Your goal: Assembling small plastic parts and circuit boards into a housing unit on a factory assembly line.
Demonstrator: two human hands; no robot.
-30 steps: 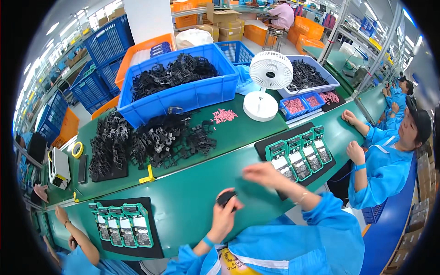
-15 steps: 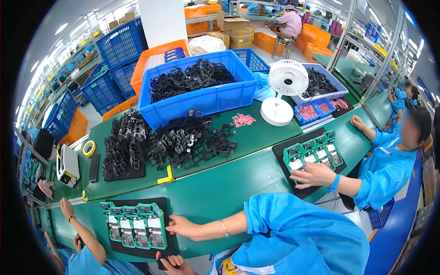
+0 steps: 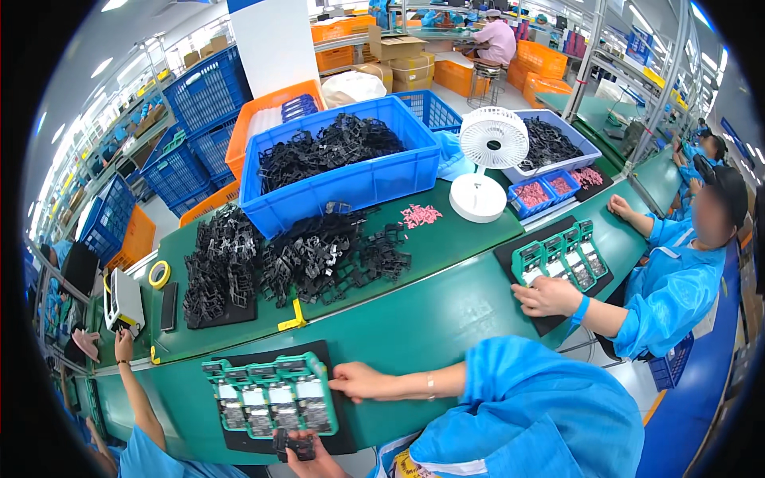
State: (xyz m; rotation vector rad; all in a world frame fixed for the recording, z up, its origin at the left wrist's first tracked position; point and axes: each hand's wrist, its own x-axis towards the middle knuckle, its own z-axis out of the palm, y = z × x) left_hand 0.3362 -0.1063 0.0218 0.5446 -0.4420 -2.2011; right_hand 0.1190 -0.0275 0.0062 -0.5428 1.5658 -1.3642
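My left hand (image 3: 312,460) is closed around a small black plastic bracket (image 3: 293,444) at the near edge of the green fixture (image 3: 325,398). The fixture holds several circuit boards (image 3: 284,405) side by side and lies on a black mat (image 3: 343,434). Reaching in from the right, my right hand (image 3: 360,382) has its fingers bent together at the fixture's right edge and seems to grip it. Its fingertips are partly hidden. Beyond the fixture, black brackets like the held one lie in heaps (image 3: 307,251).
A blue bin (image 3: 343,178) of black brackets stands behind the heaps, near pink pieces (image 3: 420,215) and a white fan (image 3: 478,197). At right, a co-worker's hand (image 3: 550,296) touches another fixture (image 3: 567,255). Another person's hand (image 3: 123,346) reaches a white box-shaped device (image 3: 123,301) at left.
The fixture and mat have moved right, with my right hand at their edge. My left hand has brought the bracket up to the fixture's near edge. The left neighbour's hand has reached the white device.
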